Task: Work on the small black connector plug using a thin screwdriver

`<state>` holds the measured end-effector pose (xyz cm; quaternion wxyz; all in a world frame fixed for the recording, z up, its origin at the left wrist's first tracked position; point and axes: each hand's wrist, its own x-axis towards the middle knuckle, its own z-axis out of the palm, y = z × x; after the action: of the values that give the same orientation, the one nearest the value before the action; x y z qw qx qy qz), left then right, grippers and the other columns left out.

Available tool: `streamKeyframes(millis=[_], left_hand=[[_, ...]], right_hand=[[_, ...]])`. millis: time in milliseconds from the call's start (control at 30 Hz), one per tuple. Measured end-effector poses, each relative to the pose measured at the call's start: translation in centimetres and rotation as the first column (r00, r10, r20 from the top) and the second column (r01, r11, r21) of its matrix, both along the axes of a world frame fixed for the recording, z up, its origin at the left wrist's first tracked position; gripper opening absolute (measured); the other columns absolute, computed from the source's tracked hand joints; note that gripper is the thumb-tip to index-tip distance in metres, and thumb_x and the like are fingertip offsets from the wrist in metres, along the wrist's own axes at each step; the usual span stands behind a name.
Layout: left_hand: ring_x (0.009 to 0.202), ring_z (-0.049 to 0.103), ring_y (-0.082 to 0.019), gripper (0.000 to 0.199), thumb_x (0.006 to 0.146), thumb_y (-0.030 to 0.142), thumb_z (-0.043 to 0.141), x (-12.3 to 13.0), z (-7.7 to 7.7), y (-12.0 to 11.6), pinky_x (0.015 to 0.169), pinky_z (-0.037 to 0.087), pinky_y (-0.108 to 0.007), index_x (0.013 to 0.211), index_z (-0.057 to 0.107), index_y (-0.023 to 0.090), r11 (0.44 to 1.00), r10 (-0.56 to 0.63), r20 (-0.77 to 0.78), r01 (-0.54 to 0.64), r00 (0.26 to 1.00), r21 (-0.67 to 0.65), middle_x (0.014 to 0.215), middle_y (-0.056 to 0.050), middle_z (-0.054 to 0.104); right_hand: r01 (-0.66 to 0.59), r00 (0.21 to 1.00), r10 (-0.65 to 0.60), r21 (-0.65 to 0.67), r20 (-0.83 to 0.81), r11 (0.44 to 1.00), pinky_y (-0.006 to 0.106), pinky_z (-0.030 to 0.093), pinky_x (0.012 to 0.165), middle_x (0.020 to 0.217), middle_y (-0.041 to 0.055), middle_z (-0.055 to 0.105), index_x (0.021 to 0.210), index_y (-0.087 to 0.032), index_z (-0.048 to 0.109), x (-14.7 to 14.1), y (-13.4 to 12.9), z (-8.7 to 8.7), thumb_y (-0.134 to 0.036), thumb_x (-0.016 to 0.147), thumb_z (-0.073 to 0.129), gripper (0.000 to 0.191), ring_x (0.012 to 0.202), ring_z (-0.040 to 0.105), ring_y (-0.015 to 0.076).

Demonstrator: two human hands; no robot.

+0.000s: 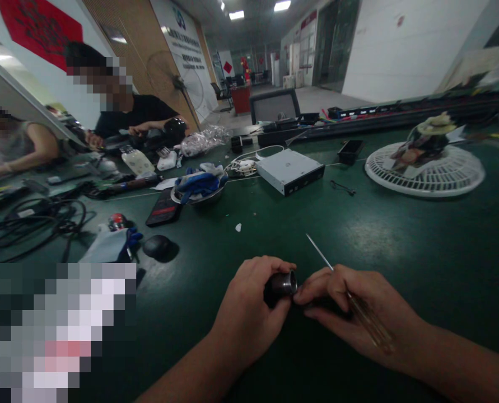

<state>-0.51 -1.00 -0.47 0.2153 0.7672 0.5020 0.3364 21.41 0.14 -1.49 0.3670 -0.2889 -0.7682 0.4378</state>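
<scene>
— So what were the hands doing?
— Left hand (253,308) had a small metal cylinder (283,283) gripped over the green desk (215,252); right hand (358,308) was holding a screwdriver (369,322), tip pointing away.

Green tabletop (207,240), mesh-backed chair (275,105), white wall (400,47), lit ceiling panels (281,6).

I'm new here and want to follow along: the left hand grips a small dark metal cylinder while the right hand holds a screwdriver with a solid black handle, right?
Only the handle is wrong: the head view shows the right hand holding a thin metal screwdriver with a translucent amber handle. The rest stands.
</scene>
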Motion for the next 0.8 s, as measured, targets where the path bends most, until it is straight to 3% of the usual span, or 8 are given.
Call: streamKeyframes(millis=[200,467,567,733,800], left_hand=[[0.1,0.069,-0.024,0.044,0.072,-0.002,0.068,0.08,0.08,-0.05,0.086,0.055,-0.044,0.105,0.059,0.025,1.0,-0.01,-0.013,0.01,1.0,-0.005,0.108,-0.002,0.072],[0.101,0.067,-0.021,0.036,0.077,0.002,0.069,0.06,0.12,-0.1,0.087,0.054,-0.039,0.102,0.061,0.026,0.998,-0.064,-0.038,0.063,0.997,-0.005,0.108,0.0,0.072],[0.099,0.067,-0.02,0.035,0.077,0.002,0.071,0.1,0.23,-0.11,0.087,0.053,-0.037,0.101,0.061,0.025,0.997,-0.078,-0.036,0.078,0.996,0.015,0.107,0.001,0.072],[0.099,0.065,-0.02,0.031,0.08,0.007,0.073,0.12,0.37,-0.06,0.088,0.05,-0.038,0.102,0.06,0.024,0.988,-0.127,-0.034,0.13,0.991,0.086,0.105,0.0,0.071],[0.1,0.065,-0.02,0.029,0.082,0.009,0.072,0.13,0.42,-0.03,0.087,0.05,-0.037,0.104,0.061,0.024,0.984,-0.146,-0.04,0.149,0.988,0.101,0.104,0.0,0.071]], right_hand=[[0.032,0.999,-0.031,0.027,-0.026,0.999,0.035,0.062,0.085,0.102,0.0018,0.078,0.077,-0.025,0.039,0.04,-0.07,0.17,-0.016,0.088,0.072,0.036,0.1,0.074,0.0192],[-0.002,0.997,0.004,0.021,-0.071,1.0,0.038,0.059,0.092,0.113,0.0006,0.074,0.083,-0.026,0.039,-0.16,-0.32,0.59,0.004,0.085,0.058,0.036,0.11,0.07,0.0193],[-0.016,0.994,0.017,0.011,-0.104,1.0,0.037,0.06,0.088,0.106,0.0002,0.074,0.083,-0.026,0.04,-0.12,-0.37,0.53,0.001,0.086,0.061,0.034,0.103,0.071,0.0189],[0.047,0.997,-0.056,0.141,0.06,0.989,0.028,0.059,0.077,0.099,0.0002,0.074,0.083,-0.025,0.057,0.02,-0.18,0.79,-0.009,0.091,0.064,0.019,0.091,0.072,0.0146],[0.05,0.996,-0.06,0.161,0.058,0.986,0.027,0.059,0.075,0.097,-0.0002,0.076,0.081,-0.025,0.056,-0.03,-0.12,0.82,-0.011,0.091,0.064,0.019,0.089,0.073,0.0146]])
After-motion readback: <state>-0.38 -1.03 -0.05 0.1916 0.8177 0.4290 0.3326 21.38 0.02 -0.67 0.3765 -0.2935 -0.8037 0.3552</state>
